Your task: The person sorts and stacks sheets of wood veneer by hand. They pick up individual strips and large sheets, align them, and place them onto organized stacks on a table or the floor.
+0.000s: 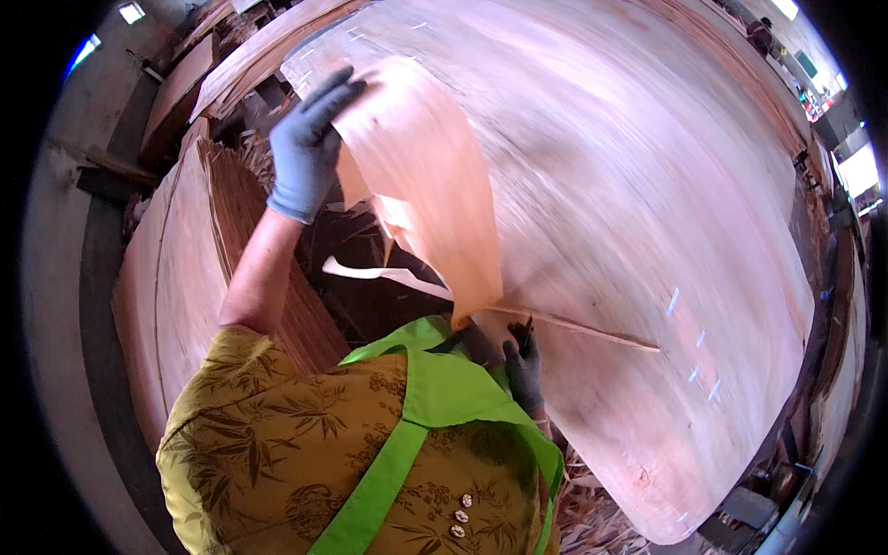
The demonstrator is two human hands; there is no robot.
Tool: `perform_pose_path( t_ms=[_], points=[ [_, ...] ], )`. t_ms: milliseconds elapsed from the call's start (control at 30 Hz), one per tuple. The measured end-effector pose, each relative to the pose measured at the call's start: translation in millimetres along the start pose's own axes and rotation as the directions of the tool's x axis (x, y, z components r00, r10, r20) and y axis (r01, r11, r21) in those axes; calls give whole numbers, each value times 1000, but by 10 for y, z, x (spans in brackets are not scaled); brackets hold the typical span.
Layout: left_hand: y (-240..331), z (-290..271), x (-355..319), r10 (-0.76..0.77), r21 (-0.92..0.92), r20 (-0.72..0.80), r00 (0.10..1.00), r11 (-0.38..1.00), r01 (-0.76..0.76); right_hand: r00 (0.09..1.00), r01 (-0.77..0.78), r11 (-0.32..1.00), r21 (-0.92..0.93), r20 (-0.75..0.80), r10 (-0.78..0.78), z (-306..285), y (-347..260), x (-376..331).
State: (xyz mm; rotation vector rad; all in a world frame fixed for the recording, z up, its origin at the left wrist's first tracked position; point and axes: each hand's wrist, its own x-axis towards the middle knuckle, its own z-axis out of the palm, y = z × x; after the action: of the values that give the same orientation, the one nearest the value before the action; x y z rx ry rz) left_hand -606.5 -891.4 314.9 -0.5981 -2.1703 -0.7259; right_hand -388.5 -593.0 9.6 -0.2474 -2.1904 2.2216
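Note:
My left hand [310,148], in a grey glove, is raised at the upper left and grips the edge of a piece of wood veneer [430,157]. The thin, pale orange piece bends down toward my body, and its inner edge is ragged. Close to my apron, my right hand [524,370], in a darker glove, is low over a large veneer sheet [638,213]. Its fingers are bunched; what they hold, if anything, I cannot make out. A narrow veneer strip [592,332] lies just beyond it, and a curled strip [388,275] hangs off to the left.
Short white tape pieces [701,339] dot the large sheet. To the left stands a thick veneer stack [176,268], with more sheets [268,65] behind it. Veneer scraps [601,509] litter the floor below. A person [760,35] is far off at the upper right.

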Motion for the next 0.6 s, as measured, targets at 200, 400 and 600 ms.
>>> perform_pose_path(
  t_ms=[200,400,600],
  points=[
    [-605,-161,569,120,152,-23,993,982,-115,992,-129,936,327,34,125,710,-574,1051],
    [-1863,75,1073,195,185,26,980,963,-196,945,-290,539,791,149,291,1229,-649,2250],
    [-3468,663,1323,173,152,208,963,967,-207,919,-148,627,765,-129,373,1376,-728,2903]
  ],
)
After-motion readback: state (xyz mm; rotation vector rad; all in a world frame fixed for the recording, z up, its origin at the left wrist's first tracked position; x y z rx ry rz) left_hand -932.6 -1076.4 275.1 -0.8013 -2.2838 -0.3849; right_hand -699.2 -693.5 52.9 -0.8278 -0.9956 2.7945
